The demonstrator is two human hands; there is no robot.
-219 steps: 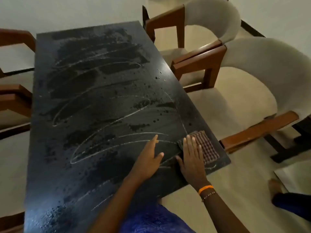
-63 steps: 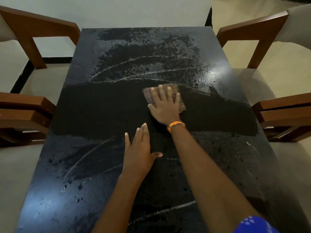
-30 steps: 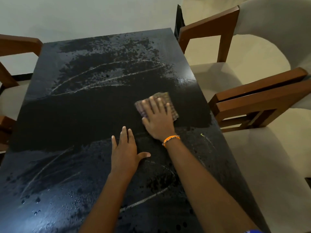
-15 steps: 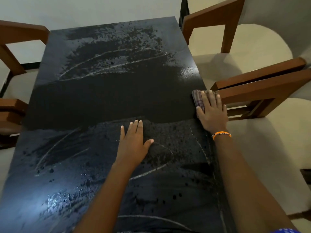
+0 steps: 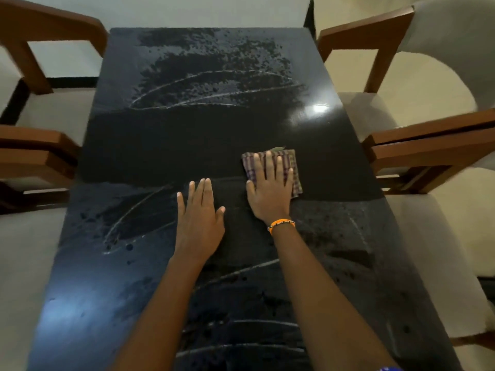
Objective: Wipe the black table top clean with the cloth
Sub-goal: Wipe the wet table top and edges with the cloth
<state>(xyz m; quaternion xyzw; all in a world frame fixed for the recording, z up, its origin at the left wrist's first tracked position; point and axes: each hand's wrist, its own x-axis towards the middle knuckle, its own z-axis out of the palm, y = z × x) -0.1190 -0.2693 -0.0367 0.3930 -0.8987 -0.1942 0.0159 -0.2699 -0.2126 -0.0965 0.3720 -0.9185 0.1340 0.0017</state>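
Note:
The black table top [image 5: 150, 145] runs away from me, with a dark wiped band across its middle and pale streaks and droplets at the far end and the near half. A folded checked cloth [image 5: 293, 167] lies flat on the band, right of centre. My right hand [image 5: 270, 188], with an orange wristband, presses palm-down on the cloth with fingers spread. My left hand [image 5: 199, 218] rests flat on the bare table just left of it, holding nothing.
Wooden-armed chairs with pale cushions flank the table: two on the right [image 5: 428, 145] and two on the left [image 5: 34, 156], their arms close to the table's long edges. A bright light reflection [image 5: 318, 109] shines near the right edge. Pale floor lies beyond the far end.
My right hand has slid the cloth left from the table's right edge back toward the middle. My left hand has stayed flat on the table.

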